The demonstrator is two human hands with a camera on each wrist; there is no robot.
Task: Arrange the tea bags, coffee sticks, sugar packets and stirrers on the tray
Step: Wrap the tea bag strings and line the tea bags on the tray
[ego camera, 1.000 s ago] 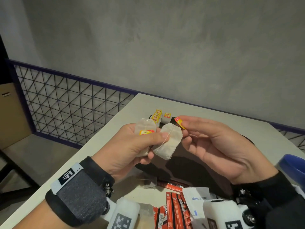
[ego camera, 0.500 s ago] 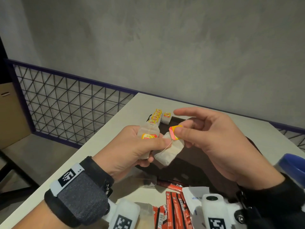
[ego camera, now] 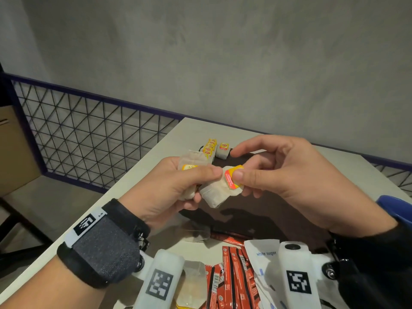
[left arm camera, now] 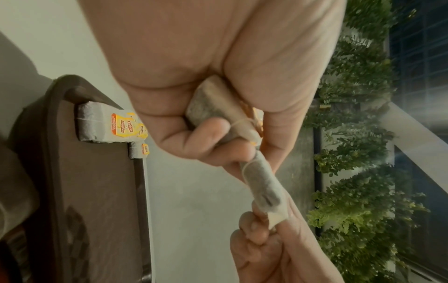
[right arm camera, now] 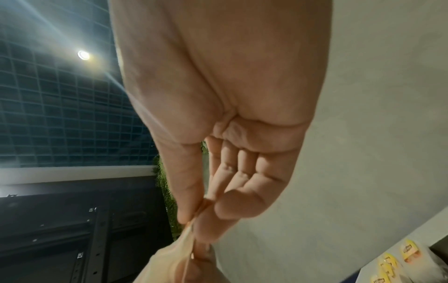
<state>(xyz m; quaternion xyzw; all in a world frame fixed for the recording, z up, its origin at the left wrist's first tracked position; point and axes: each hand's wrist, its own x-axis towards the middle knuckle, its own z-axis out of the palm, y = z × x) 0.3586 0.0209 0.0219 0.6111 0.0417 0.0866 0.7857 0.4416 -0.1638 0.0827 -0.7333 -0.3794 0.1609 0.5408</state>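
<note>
Near edge of the desk: a heap of red coffee sticks (ego camera: pixel 231 279) and white paper sugar packets (ego camera: pixel 263 257) lies on the pale desk (ego camera: pixel 142 192) just below the wrists; a clear wrapper (ego camera: pixel 194 279) sits to their left.
Left hand (ego camera: pixel 171 188): fingers curled round a beige paper tea bag (ego camera: pixel 191 161) with a yellow tag, thumb pressed across it; it is raised above the dark brown tray (ego camera: pixel 278 210). Compared with a second ago it sits in much the same place.
Second tea bag (ego camera: pixel 217 194): a beige paper pouch held between both hands, its left end under the left thumb, hanging above the tray's left part. The left wrist view shows its string looped at the left fingers.
Right hand (ego camera: pixel 287 181): thumb and middle fingers pinch the orange-and-yellow paper tag (ego camera: pixel 233 178) flat against the pouch, index finger stretched out above. A second ago the tag was held up off the pouch at the end of its string; half a second ago it was closer; now it lies on the bag.
Far left corner of the tray: a row of tea bags with yellow tags (ego camera: pixel 209 148) stands there, one single tea bag (ego camera: pixel 223 150) just beside it on the right, unchanged.
Right edge: part of a blue round object (ego camera: pixel 399 208).
</note>
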